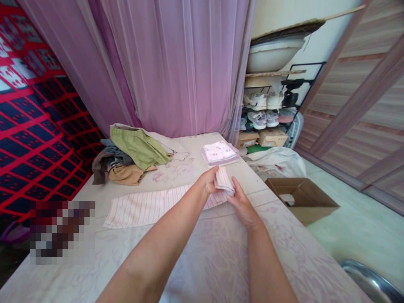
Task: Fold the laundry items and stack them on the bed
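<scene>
A long white cloth with thin pink stripes (pixel 148 207) lies flat across the bed (pixel 195 256). Its right end is lifted and folded over. My left hand (pixel 208 180) pinches that folded end from the left. My right hand (pixel 241 204) grips the same end from below and the right, with fingers closed on the fabric. Just beyond my hands sits a small stack of folded white and lilac cloths (pixel 220 153).
A heap of unfolded clothes (pixel 129 155), green on top, lies at the bed's far left. Pink curtains (pixel 176 63) hang behind. An open cardboard box (pixel 301 198) stands on the floor to the right, near a shoe rack (pixel 268 109). A metal basin rim (pixel 369 282) shows bottom right.
</scene>
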`<act>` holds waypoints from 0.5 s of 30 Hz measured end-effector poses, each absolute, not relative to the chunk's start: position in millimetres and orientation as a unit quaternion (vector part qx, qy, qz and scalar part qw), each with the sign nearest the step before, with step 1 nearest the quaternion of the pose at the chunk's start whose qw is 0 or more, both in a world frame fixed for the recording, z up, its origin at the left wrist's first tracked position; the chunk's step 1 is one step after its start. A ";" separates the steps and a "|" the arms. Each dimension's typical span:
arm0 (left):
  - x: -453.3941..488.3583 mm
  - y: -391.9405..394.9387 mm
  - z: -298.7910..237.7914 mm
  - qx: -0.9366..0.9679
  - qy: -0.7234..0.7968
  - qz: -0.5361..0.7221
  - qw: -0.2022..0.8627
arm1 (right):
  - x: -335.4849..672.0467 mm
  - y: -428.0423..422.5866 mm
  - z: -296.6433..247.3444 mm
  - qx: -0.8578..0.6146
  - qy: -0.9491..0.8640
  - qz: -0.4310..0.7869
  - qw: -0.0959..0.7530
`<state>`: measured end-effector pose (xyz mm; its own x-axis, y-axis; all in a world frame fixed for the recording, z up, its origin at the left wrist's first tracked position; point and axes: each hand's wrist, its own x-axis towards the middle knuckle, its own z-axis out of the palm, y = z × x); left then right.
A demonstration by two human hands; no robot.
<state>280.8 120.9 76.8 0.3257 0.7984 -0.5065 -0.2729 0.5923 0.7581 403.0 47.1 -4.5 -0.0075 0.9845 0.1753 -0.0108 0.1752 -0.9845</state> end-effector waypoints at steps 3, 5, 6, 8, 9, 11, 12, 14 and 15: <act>279.6 123.0 66.9 0.255 0.442 0.340 0.790 | 391.6 47.0 -6.2 -0.543 -0.537 0.406 0.502; 279.4 124.2 60.7 0.247 0.433 0.349 0.794 | 382.4 45.6 -5.6 -0.600 -0.537 0.354 0.476; 279.6 125.1 58.5 0.246 0.430 0.355 0.793 | 378.2 44.6 -4.9 -0.623 -0.535 0.326 0.468; 280.4 127.2 56.4 0.252 0.426 0.365 0.788 | 371.8 42.6 -3.6 -0.662 -0.522 0.279 0.460; 280.8 127.9 56.4 0.258 0.425 0.370 0.785 | 370.1 41.9 -3.4 -0.676 -0.515 0.262 0.457; 281.0 127.6 57.8 0.274 0.424 0.382 0.774 | 369.5 41.2 -4.3 -0.691 -0.510 0.237 0.453; 280.8 126.4 58.7 0.284 0.424 0.389 0.767 | 370.5 41.3 -5.3 -0.695 -0.511 0.226 0.453; 280.0 122.0 60.9 0.308 0.427 0.399 0.751 | 373.5 41.9 -6.9 -0.698 -0.510 0.205 0.459; 279.5 119.4 62.3 0.320 0.427 0.402 0.744 | 375.1 42.4 -7.0 -0.694 -0.510 0.196 0.468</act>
